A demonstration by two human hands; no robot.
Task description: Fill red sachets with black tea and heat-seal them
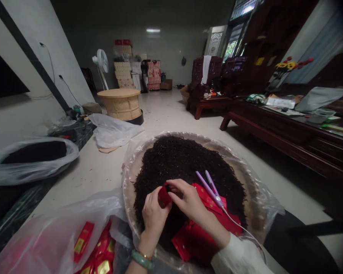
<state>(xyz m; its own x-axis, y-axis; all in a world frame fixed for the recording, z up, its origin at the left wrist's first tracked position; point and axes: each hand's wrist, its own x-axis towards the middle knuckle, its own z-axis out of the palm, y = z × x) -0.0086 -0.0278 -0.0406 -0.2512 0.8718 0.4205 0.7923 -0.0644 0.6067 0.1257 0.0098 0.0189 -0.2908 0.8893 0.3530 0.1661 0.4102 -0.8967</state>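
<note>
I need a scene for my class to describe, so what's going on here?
Someone's left hand and right hand hold a red packet over dark shreds in a round tray. Flat red packets lie on the shreds, with a purple tool on top, its arms apart. At lower left, a bag holds gold-labelled packets.

The dark pile [183, 161] leaves room across its far half; a purple straightener [207, 187] blocks the near right.
</note>
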